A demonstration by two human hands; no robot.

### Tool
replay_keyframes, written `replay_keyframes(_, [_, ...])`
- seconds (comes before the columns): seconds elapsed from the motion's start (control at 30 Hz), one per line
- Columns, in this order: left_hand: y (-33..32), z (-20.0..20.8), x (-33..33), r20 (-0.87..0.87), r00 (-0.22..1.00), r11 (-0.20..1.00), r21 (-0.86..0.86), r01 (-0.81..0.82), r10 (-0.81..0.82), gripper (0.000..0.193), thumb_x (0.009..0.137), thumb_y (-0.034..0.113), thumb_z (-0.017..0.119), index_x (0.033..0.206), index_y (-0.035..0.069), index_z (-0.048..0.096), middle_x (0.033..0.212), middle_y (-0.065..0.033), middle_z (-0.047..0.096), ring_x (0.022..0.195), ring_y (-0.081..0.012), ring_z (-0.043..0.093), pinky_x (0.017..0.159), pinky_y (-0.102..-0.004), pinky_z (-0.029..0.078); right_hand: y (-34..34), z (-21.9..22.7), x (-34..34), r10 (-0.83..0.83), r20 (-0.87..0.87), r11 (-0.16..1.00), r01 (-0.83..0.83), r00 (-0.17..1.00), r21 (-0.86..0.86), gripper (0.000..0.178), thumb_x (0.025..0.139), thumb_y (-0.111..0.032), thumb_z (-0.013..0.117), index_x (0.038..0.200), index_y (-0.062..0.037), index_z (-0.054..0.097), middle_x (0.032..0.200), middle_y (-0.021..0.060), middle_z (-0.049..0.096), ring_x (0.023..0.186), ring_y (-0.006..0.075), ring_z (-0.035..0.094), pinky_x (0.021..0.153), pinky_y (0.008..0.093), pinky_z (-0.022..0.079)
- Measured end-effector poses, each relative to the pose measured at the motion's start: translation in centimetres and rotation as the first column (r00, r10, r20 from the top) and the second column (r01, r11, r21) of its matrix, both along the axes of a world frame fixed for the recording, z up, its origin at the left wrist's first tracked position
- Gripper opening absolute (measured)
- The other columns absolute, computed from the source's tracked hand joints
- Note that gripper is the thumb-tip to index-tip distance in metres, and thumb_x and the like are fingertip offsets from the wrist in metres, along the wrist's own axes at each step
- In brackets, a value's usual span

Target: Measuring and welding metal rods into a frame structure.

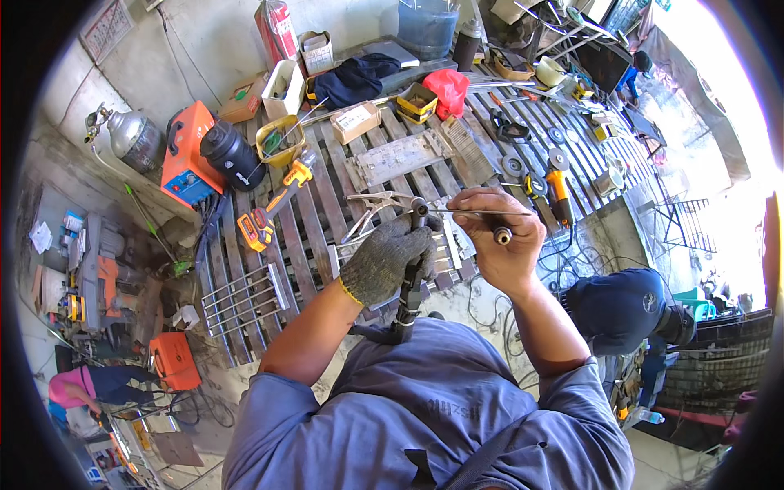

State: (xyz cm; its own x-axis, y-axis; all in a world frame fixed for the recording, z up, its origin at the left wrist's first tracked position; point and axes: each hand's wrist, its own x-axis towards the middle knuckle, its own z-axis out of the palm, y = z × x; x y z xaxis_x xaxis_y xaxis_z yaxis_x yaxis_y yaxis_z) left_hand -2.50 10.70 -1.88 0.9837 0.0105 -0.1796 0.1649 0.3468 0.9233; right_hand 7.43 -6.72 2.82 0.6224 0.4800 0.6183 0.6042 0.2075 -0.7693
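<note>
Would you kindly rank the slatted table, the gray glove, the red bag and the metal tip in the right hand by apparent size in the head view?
Largest to smallest:
1. Slatted table
2. Gray glove, likely enlarged by nearness
3. Red bag
4. Metal tip

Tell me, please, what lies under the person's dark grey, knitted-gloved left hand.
Below the dark grey gloved left hand, a silver metal clamp and a brown slatted table show past its edge. What lies directly under the palm is covered and cannot be seen.
</note>
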Motion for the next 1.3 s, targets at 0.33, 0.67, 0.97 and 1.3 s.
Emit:
replay_keyframes(0.33, [-1.2,-1.4,0.0,-0.041,0.996,0.996,-0.012,0.083,-0.083,0.022,0.099,0.027,0.062,0.095,0.005,0.061,0.075,-0.0048,0.062,0.064,-0.0157,0.061,0.062,-0.0318,0.052,-0.5,-1.5,-0.5,-0.093,0.182,0.975,0.127,0.979,-0.182,0.018,0.083,0.007,0.079,0.099,-0.0014,0.076,0.101,0.011,0.078,0.092,0.0228,0.076,0.082,0.0308,0.058])
replay_keyframes(0.67, [-1.8,-2.7,-0.2,-0.01,0.998,0.994,-0.092,0.062,-0.063,0.024,0.099,0.028,0.063,0.095,0.005,0.061,0.076,-0.0054,0.064,0.065,-0.0162,0.063,0.063,-0.0309,0.053,-1.4,-1.5,-1.2,-0.083,0.275,0.966,0.145,0.958,-0.213,0.027,0.08,0.013,0.072,0.102,-0.0031,0.074,0.105,0.0116,0.077,0.094,0.0271,0.077,0.079,0.0329,0.06])
replay_keyframes(0.97, [-2.0,-2.3,-0.8,-0.011,0.995,0.977,-0.19,0.094,-0.098,0.026,0.099,0.03,0.07,0.103,0.005,0.066,0.081,-0.0044,0.067,0.07,-0.0139,0.065,0.063,-0.0283,0.052,-1.6,-1.5,-1.8,-0.122,0.286,0.962,0.184,0.951,-0.202,0.026,0.081,0.011,0.074,0.102,-0.0034,0.075,0.103,0.0117,0.077,0.094,0.027,0.077,0.079,0.033,0.059])
replay_keyframes(1.3, [-2.0,-4.1,-0.6,0.021,0.993,0.934,-0.339,0.115,-0.115,0.021,0.102,0.023,0.067,0.116,0.007,0.064,0.092,-0.0031,0.068,0.076,-0.0133,0.066,0.068,-0.0298,0.056,-1.5,-2.1,-1.7,-0.11,0.281,0.932,0.197,0.953,-0.305,0.04,0.07,0.013,0.07,0.106,-0.0054,0.077,0.107,0.0123,0.072,0.095,0.0287,0.074,0.08,0.0359,0.058])
